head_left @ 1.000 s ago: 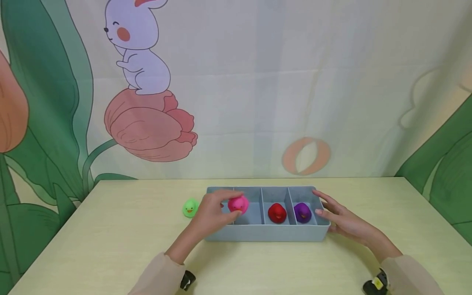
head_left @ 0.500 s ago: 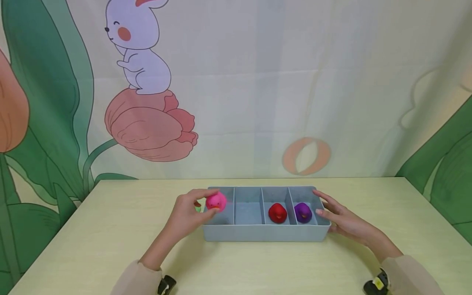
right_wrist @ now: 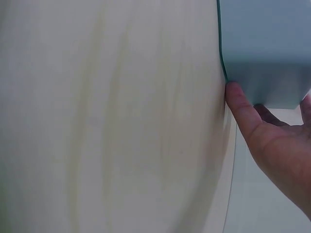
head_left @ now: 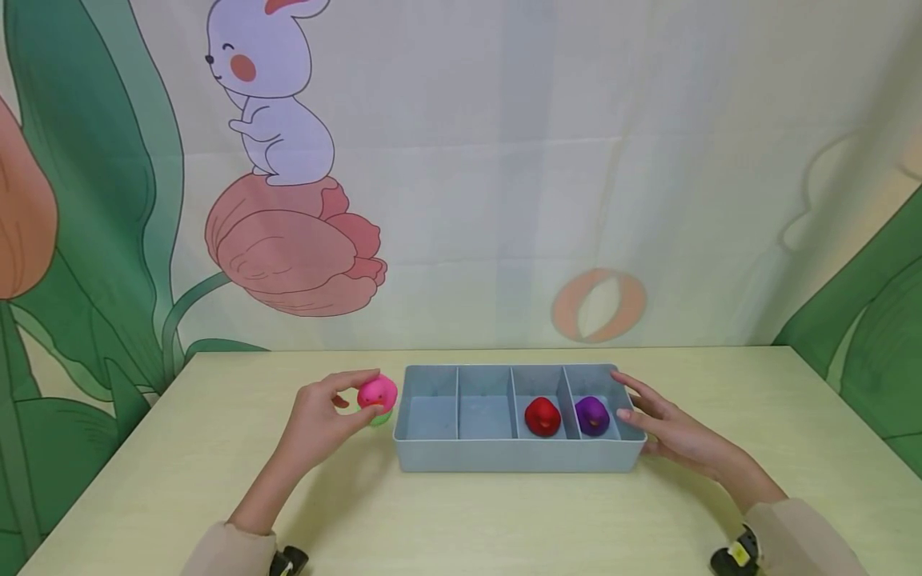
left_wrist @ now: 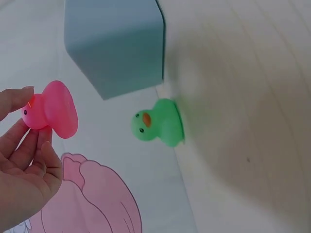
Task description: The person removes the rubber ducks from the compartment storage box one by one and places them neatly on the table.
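My left hand (head_left: pixel 320 420) pinches a pink toy duck (head_left: pixel 378 393) by its head between thumb and fingers, left of the grey-blue divided box (head_left: pixel 519 456). In the left wrist view, the pink duck (left_wrist: pixel 59 110) is held in the air with its flat base outward. A green toy duck (left_wrist: pixel 167 124) stands on the table by the box's end; the pink one mostly covers it in the head view. My right hand (head_left: pixel 684 436) rests against the box's right end with fairly straight, spread fingers. In the right wrist view, one fingertip (right_wrist: pixel 234 90) touches the box's lower edge.
A red toy duck (head_left: pixel 543 417) sits in the box's third compartment from the left, and a purple one (head_left: pixel 592 416) in the rightmost. Behind the pale wooden table (head_left: pixel 461 520) hangs a printed curtain (head_left: pixel 461 200) with a rabbit and flowers.
My left hand has carried the pink duck leftward, from over the box to beyond its left end, in front of the green duck. The right hand has stayed at the box's right end.
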The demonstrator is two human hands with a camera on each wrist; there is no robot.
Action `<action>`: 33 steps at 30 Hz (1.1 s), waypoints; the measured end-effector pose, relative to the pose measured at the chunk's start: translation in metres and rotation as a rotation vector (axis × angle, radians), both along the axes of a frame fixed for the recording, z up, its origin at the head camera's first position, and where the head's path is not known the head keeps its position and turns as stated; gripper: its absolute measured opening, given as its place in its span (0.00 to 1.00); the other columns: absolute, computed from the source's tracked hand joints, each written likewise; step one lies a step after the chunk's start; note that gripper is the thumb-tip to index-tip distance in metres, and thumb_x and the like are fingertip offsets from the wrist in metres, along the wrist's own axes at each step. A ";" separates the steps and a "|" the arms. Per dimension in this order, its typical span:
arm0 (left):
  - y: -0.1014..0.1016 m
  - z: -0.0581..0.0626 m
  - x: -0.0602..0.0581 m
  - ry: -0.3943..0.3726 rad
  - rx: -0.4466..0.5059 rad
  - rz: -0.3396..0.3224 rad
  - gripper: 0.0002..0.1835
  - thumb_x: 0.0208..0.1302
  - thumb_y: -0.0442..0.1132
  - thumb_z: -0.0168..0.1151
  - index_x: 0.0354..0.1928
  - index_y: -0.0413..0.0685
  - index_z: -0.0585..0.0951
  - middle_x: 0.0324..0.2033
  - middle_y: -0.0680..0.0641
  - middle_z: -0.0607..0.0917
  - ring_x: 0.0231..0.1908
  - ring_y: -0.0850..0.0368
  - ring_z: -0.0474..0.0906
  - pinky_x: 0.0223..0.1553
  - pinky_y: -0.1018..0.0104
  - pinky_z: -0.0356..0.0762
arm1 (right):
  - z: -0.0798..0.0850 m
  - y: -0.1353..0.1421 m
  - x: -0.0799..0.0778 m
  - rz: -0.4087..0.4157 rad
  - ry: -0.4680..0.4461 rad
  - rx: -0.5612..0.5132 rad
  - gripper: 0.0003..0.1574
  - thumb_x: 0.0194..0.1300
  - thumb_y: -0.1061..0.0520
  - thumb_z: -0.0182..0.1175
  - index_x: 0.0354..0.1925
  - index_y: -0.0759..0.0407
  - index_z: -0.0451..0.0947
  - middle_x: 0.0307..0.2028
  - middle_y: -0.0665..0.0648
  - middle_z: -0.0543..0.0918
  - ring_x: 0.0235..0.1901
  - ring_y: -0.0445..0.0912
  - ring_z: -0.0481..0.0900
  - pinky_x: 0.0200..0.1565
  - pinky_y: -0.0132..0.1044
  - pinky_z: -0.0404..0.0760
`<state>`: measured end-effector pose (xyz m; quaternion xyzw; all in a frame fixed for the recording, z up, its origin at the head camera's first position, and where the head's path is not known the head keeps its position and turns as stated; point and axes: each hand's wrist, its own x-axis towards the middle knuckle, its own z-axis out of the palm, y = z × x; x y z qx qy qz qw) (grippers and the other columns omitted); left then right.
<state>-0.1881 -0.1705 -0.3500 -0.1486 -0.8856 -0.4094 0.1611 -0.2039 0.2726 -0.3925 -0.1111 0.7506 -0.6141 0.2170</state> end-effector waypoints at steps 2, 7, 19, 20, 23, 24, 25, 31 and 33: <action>-0.005 -0.002 -0.001 -0.014 -0.010 0.021 0.23 0.46 0.32 0.70 0.49 0.41 0.80 0.42 0.44 0.83 0.43 0.52 0.76 0.35 0.62 0.75 | 0.000 0.000 0.000 0.000 -0.001 0.001 0.42 0.70 0.51 0.46 0.71 0.46 0.32 0.68 0.69 0.25 0.65 0.69 0.41 0.55 0.61 0.63; -0.017 -0.006 -0.002 -0.066 -0.035 0.068 0.23 0.47 0.32 0.70 0.50 0.40 0.80 0.43 0.42 0.83 0.43 0.49 0.75 0.35 0.64 0.75 | 0.001 0.000 0.000 0.000 -0.002 0.003 0.42 0.70 0.51 0.46 0.71 0.46 0.32 0.67 0.69 0.25 0.65 0.69 0.40 0.55 0.61 0.62; -0.038 -0.013 -0.010 -0.166 -0.072 0.104 0.24 0.49 0.33 0.69 0.51 0.38 0.78 0.46 0.38 0.81 0.41 0.46 0.74 0.33 0.67 0.74 | -0.001 0.000 0.000 -0.003 -0.001 -0.004 0.42 0.70 0.51 0.46 0.71 0.47 0.32 0.67 0.69 0.25 0.65 0.70 0.40 0.55 0.61 0.63; -0.039 -0.014 -0.011 -0.171 -0.071 0.103 0.24 0.49 0.33 0.69 0.51 0.37 0.78 0.47 0.37 0.80 0.41 0.46 0.74 0.32 0.67 0.74 | -0.001 0.000 0.000 -0.004 -0.003 -0.002 0.42 0.70 0.51 0.46 0.71 0.47 0.32 0.67 0.69 0.24 0.65 0.70 0.39 0.55 0.61 0.63; -0.043 -0.015 -0.014 -0.187 -0.071 0.101 0.23 0.49 0.33 0.68 0.51 0.37 0.78 0.47 0.37 0.80 0.41 0.46 0.75 0.32 0.67 0.74 | -0.001 0.000 0.000 -0.005 -0.008 0.010 0.42 0.70 0.50 0.45 0.71 0.46 0.32 0.67 0.69 0.23 0.65 0.70 0.35 0.56 0.62 0.61; -0.044 -0.016 -0.015 -0.194 -0.071 0.102 0.23 0.49 0.33 0.68 0.51 0.37 0.78 0.47 0.37 0.80 0.41 0.47 0.75 0.32 0.67 0.74 | -0.001 0.000 0.000 -0.005 -0.009 0.013 0.42 0.70 0.50 0.45 0.71 0.46 0.32 0.67 0.69 0.23 0.65 0.70 0.35 0.56 0.62 0.60; -0.046 -0.017 -0.016 -0.201 -0.072 0.102 0.23 0.49 0.32 0.68 0.51 0.37 0.78 0.48 0.37 0.80 0.40 0.47 0.75 0.32 0.67 0.74 | -0.001 0.000 0.000 -0.005 -0.009 0.014 0.42 0.70 0.50 0.45 0.71 0.46 0.32 0.67 0.69 0.23 0.65 0.70 0.34 0.56 0.62 0.60; -0.051 -0.021 -0.024 -0.252 -0.075 0.104 0.23 0.50 0.31 0.67 0.52 0.36 0.77 0.48 0.35 0.79 0.32 0.50 0.73 0.26 0.69 0.73 | -0.001 -0.001 0.000 -0.003 -0.001 0.002 0.42 0.70 0.51 0.45 0.71 0.47 0.32 0.67 0.69 0.24 0.65 0.70 0.38 0.56 0.61 0.62; -0.052 -0.021 -0.026 -0.270 -0.076 0.105 0.23 0.50 0.31 0.67 0.52 0.35 0.77 0.49 0.34 0.78 0.31 0.50 0.72 0.25 0.70 0.72 | 0.000 -0.001 0.000 -0.006 -0.002 0.005 0.42 0.70 0.51 0.45 0.71 0.47 0.32 0.67 0.69 0.24 0.65 0.70 0.38 0.55 0.61 0.62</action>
